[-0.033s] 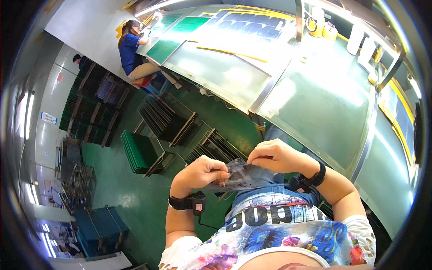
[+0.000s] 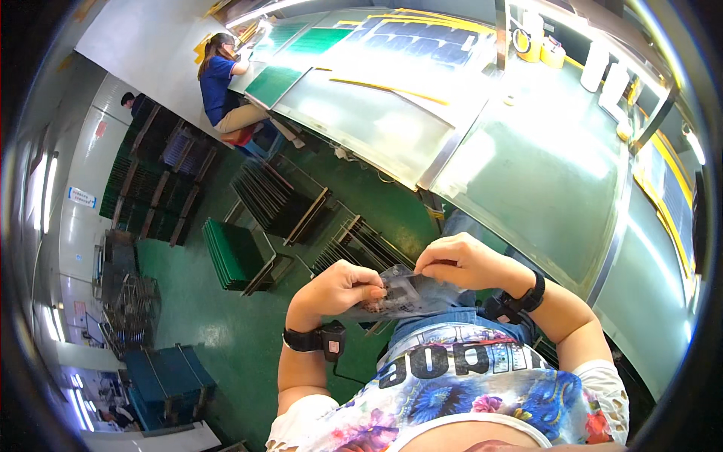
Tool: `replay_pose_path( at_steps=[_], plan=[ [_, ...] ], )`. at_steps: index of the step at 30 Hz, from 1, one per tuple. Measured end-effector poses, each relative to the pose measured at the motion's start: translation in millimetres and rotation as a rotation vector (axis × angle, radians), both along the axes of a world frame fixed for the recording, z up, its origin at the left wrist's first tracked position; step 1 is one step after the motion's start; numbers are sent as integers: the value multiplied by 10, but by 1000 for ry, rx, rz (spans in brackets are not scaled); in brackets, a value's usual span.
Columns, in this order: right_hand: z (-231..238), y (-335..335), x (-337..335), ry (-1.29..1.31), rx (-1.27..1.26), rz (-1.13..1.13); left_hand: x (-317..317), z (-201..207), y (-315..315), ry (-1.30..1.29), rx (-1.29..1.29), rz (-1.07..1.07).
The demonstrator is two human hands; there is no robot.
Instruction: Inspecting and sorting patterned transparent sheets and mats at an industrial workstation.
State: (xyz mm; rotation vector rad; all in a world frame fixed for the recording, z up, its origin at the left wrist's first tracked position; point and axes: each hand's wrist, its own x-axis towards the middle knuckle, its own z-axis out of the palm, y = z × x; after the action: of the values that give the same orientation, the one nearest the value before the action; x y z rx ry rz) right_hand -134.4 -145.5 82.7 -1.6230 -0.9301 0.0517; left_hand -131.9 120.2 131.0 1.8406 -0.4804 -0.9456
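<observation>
In front of my waist I hold a clear plastic bag or film [image 2: 418, 295] with small dark and pale shapes showing in or through it. My left hand [image 2: 337, 290] pinches its left side between thumb and fingers. At the upper right edge of the plastic, my right hand [image 2: 463, 261] is closed in a pinch on it. Glare on the film hides what, if anything, lies inside. A black strap with a small box [image 2: 331, 340] sits on my left wrist, and a similar dark device [image 2: 501, 305] is on the right one.
A long worktable [image 2: 542, 166] runs ahead and to the right, bearing panels, yellow strips and white and yellow containers [image 2: 553, 53]. Racks of green and dark boards [image 2: 232, 252] stand on the green floor. A co-worker in blue [image 2: 218, 87] sits at the table's far left.
</observation>
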Motion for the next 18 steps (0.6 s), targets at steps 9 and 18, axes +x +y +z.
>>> replay_pose_path(
  at_steps=[9,18],
  plan=[
    [98,-31,-27,277,-52,157,-62,-110,-102,13,-170,52],
    [11,-31,-11,131,42,87,-41,-130,-55,260,-205,-3]
  ],
)
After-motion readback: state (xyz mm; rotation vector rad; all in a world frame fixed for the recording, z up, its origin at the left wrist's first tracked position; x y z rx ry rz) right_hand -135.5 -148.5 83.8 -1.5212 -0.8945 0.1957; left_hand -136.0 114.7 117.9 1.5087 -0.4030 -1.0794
